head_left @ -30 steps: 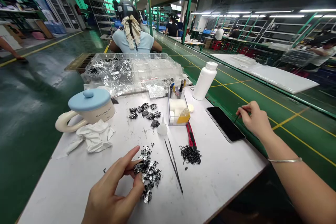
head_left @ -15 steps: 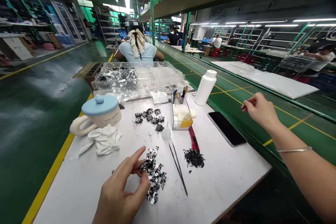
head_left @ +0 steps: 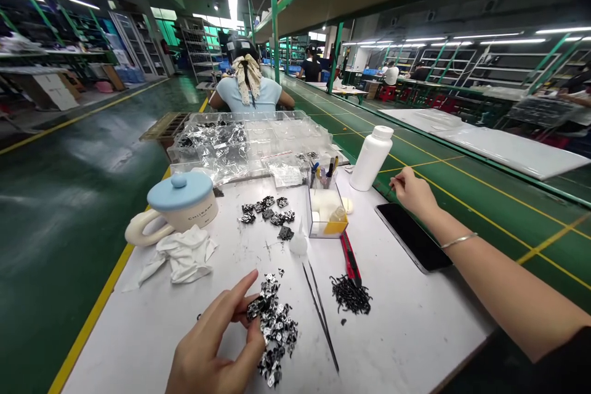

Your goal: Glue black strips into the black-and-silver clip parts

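Observation:
My left hand (head_left: 217, 338) pinches a small black-and-silver part (head_left: 257, 306) between thumb and fingers. Right beside it lies a loose pile of small shiny metal pieces (head_left: 279, 326). My right hand (head_left: 413, 191) hovers over the far right edge of the table, above the phone (head_left: 409, 234). Its thumb and fingers are pressed together; a tiny dark speck shows at the tips, too small to name. Black tweezers (head_left: 322, 317) lie between the metal pile and a heap of small black curved pieces (head_left: 351, 294). Dark finished-looking clusters (head_left: 268, 212) sit farther back.
A lidded mug (head_left: 184, 203) and crumpled white tissue (head_left: 187, 252) stand left. In the middle are a clear box (head_left: 327, 228), a small dropper bottle (head_left: 299, 243) and a red cutter (head_left: 351, 258). A white bottle (head_left: 372, 157) and compartment trays (head_left: 286, 129) stand behind; a co-worker (head_left: 247, 89) sits beyond.
My right hand has moved left and inward, from beyond the table's edge to near the phone. My left hand keeps its pinch on the part. The view has shifted slightly.

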`<action>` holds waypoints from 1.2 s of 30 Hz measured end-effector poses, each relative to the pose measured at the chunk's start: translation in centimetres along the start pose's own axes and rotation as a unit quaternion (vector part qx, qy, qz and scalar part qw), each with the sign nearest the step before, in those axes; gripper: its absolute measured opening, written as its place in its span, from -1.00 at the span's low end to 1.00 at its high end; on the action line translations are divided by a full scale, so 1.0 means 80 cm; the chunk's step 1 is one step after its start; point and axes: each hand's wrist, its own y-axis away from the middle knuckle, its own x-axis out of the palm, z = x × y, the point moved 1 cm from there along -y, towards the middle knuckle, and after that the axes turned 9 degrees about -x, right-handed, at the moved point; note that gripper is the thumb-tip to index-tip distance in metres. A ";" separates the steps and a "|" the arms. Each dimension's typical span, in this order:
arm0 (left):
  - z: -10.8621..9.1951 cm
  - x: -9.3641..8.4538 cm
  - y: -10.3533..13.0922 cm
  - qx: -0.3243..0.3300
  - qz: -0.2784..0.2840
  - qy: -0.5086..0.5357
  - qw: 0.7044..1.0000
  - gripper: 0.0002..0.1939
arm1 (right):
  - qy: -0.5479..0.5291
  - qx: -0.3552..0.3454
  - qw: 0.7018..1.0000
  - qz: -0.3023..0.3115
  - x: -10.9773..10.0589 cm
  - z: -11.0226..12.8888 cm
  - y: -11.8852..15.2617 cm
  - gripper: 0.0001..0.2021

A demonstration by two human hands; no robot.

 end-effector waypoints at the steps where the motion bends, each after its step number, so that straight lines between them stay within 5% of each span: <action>1: 0.000 0.000 0.000 0.000 0.001 -0.003 1.000 -0.53 | 0.002 0.003 1.000 0.001 -0.001 -0.001 -0.001 -0.70; 14: 0.002 -0.002 0.000 0.000 -0.005 -0.007 1.000 -0.54 | -0.025 0.034 0.999 -0.008 -0.001 0.008 -0.042 -0.72; 24: 0.004 -0.005 -0.003 0.007 -0.017 -0.021 1.000 -0.54 | -0.071 0.066 0.988 -0.118 -0.082 -0.001 -0.080 -0.71; 36: 0.003 -0.003 -0.003 0.008 -0.014 -0.016 1.000 -0.55 | -0.099 0.026 0.994 -0.040 -0.007 -0.024 -0.012 -0.70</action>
